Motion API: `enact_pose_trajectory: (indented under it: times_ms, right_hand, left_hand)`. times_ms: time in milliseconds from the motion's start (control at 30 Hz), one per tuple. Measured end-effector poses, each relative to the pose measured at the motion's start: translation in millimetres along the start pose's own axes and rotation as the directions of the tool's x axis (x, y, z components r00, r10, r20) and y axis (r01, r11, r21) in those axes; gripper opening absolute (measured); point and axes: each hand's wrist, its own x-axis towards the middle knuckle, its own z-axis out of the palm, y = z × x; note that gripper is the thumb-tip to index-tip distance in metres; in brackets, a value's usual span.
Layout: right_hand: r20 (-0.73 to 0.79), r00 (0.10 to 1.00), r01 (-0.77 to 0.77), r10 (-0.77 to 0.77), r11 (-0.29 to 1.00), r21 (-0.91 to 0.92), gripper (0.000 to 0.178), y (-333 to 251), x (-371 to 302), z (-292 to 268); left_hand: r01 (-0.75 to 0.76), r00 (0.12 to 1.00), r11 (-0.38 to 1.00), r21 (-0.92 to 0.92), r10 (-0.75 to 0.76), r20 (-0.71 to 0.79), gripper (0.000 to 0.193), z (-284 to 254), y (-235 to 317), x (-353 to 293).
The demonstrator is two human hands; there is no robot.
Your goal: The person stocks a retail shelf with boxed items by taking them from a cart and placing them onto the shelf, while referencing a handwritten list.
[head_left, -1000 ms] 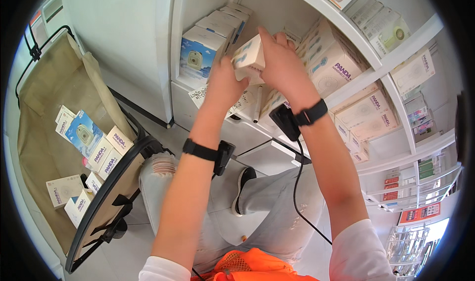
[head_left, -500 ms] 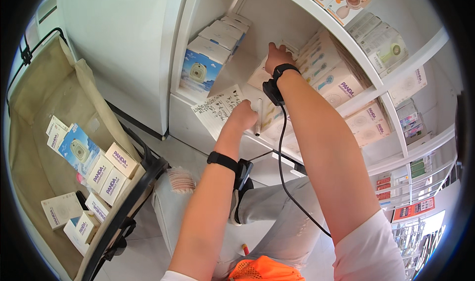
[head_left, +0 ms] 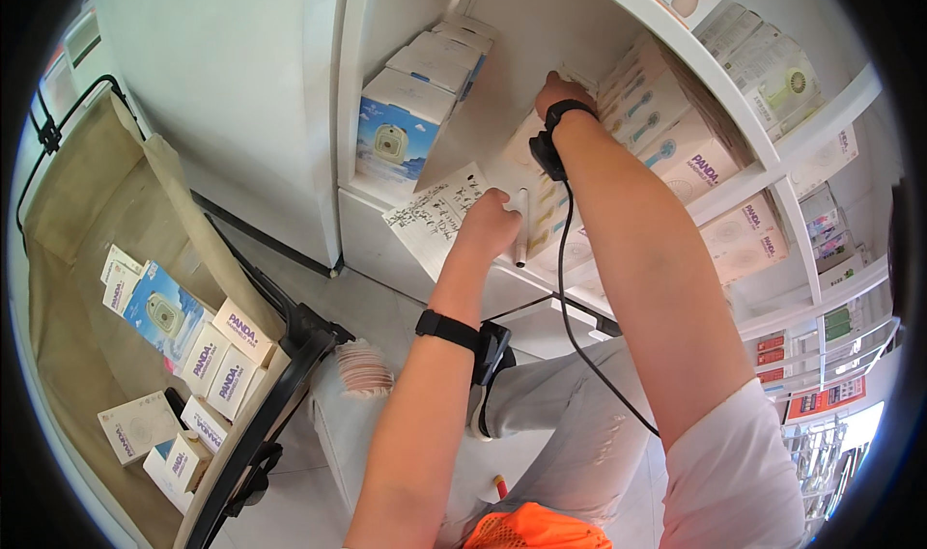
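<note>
My left hand point(head_left: 493, 224) is closed at the front of the shelf, gripping the edge of a white sheet of paper point(head_left: 430, 214) covered in handwriting. Right beside its fingers is a white marker pen point(head_left: 522, 225); whether the hand holds it too, I cannot tell. Deep inside the compartment, my right hand point(head_left: 563, 97) reaches among white fan boxes point(head_left: 666, 143), its fingers bent and mostly hidden. A small white box point(head_left: 581, 74) shows just past it. Both wrists wear black straps with small devices, and a black cable runs down from the right one.
Blue-and-white fan boxes point(head_left: 394, 143) stand in a row at the compartment's left. A beige fabric cart point(head_left: 87, 221) on my left holds several fan boxes point(head_left: 232, 380). White shelf dividers point(head_left: 763, 177) and more stocked shelves curve away to the right. My knees are below the shelf edge.
The whole view has shifted, so most things sit slightly farther right. My right hand has reached a little deeper into the compartment. My left hand stays by the paper and marker pen.
</note>
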Motion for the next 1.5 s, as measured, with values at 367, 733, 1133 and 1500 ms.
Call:
enact_pose_trajectory:
  times_ms: [367,733,1133,1500]
  right_hand:
    - [0.007,1.000,0.018,-0.018,1.000,0.022,0.060,18,60,25]
    - [-0.090,0.991,0.101,-0.101,0.995,0.000,0.065,-26,-22,-1]
    - [-0.110,0.410,0.639,-0.905,0.199,0.743,0.053,34,-229,-36]
    - [-0.160,0.334,0.319,-0.929,-0.049,0.947,0.043,147,-274,29]
  left_hand:
    - [-0.050,0.997,0.998,0.030,0.052,-0.049,0.046,-13,10,-15]
    - [-0.073,0.988,0.996,0.057,0.080,-0.133,0.040,-43,30,-30]
    - [-0.221,0.918,0.733,0.643,0.378,-0.115,0.045,-144,217,-325]
    - [0.157,0.917,0.495,0.854,-0.395,0.060,0.067,-383,79,-226]
